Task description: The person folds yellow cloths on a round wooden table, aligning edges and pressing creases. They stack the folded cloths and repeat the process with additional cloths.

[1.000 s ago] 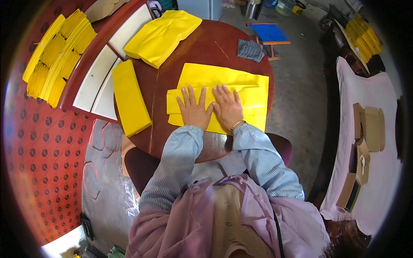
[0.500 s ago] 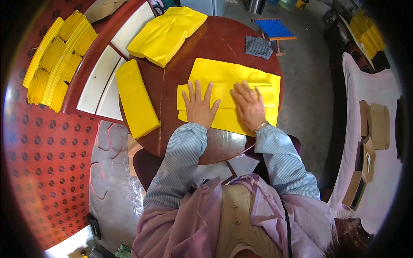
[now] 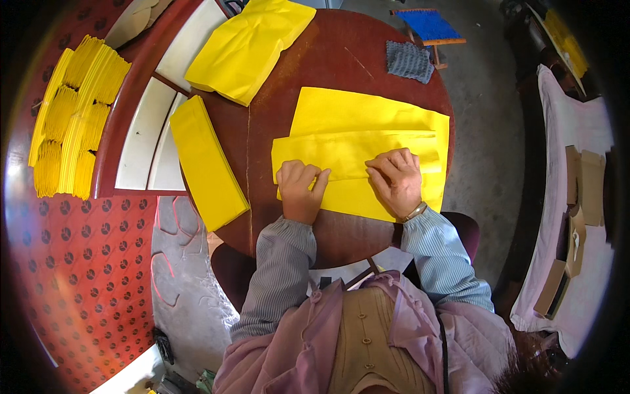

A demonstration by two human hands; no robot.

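On the round table lies a partly folded yellow cloth-like sheet (image 3: 367, 108), with a long flap or band laid across its near half. My left hand (image 3: 303, 189) is at the band's left end, its fingers curled in and the thumb drawn close to them, gripping the sheet's near fold. My right hand (image 3: 398, 180) bends over the right part of the same band, thumb and forefinger pinching the fold line. The fingertips of both hands are partly hidden. To the left lies a stack of folded yellow sheets (image 3: 207, 161); beyond it, a larger creased yellow sheet (image 3: 252, 49).
The dark red table (image 3: 348, 59) carries a grey textured cloth (image 3: 408, 61) at its far right. A blue-topped folding stool (image 3: 430, 26) stands past that edge. Bundled yellow pieces (image 3: 75, 121) sit at far left, beside a white-panelled cabinet (image 3: 147, 141). Open cardboard boxes (image 3: 587, 187) lie at right.
Both hands have gone from lying flat with fingers spread to curled fingers at the band's near edge. They have drawn slightly toward me. The whole view has shifted a little.
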